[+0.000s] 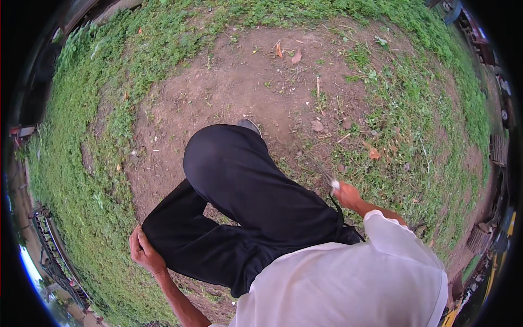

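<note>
My left hand (146, 253) rests against the side of my bent left knee, its fingers laid along the black trousers (245, 201) and holding nothing. Out to my right, my right hand (347, 195) is closed around the pale handle of a thin-bladed hand tool (326, 173). Its narrow, dark blade reaches forward and left, low over soil and short weeds. Motion smears the blade, so I cannot tell its exact shape or whether the tip touches the ground. The toe of a dark shoe (249, 126) shows past my raised right knee.
Bare brown soil (218, 82) lies ahead, with low green weeds (98, 180) on the left and far side. Dry leaves (372, 152) and loose cut grass are scattered at the right. A dark metal frame (57, 256) stands at the left rim.
</note>
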The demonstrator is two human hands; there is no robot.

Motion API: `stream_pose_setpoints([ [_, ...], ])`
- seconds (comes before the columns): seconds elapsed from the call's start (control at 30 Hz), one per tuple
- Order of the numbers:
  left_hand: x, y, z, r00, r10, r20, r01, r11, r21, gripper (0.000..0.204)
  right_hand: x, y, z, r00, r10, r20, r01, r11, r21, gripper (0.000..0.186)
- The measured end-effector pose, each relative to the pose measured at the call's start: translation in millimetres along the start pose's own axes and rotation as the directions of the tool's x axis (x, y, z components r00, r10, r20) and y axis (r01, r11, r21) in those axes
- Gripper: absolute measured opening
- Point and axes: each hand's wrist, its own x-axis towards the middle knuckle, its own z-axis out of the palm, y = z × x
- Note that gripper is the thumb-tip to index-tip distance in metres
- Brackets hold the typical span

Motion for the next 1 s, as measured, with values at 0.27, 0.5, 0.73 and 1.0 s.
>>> stream_pose_setpoints([
  [0.27,4,2,2,1.000,-0.014,0.025,0.012,0.998,0.065,0.030,-177,62,5,0.967,0.256,0.016,-0.252,0.961,-0.109,0.036],
  [0.5,5,1,0,1.000,0.011,0.010,-0.012,0.996,0.088,0.031,16,-42,-3,0.962,0.187,-0.196,-0.120,0.943,0.310,0.041],
  [0.73,3,3,4,1.000,0.007,0.004,-0.007,0.999,0.043,0.026,252,-145,-89,0.941,0.161,-0.297,-0.071,0.954,0.292,0.045],
  [1.0,2,6,4,1.000,0.013,-0.021,-0.012,0.999,0.040,0.026,227,-129,-61,0.971,0.120,-0.205,-0.093,0.986,0.139,0.044],
])
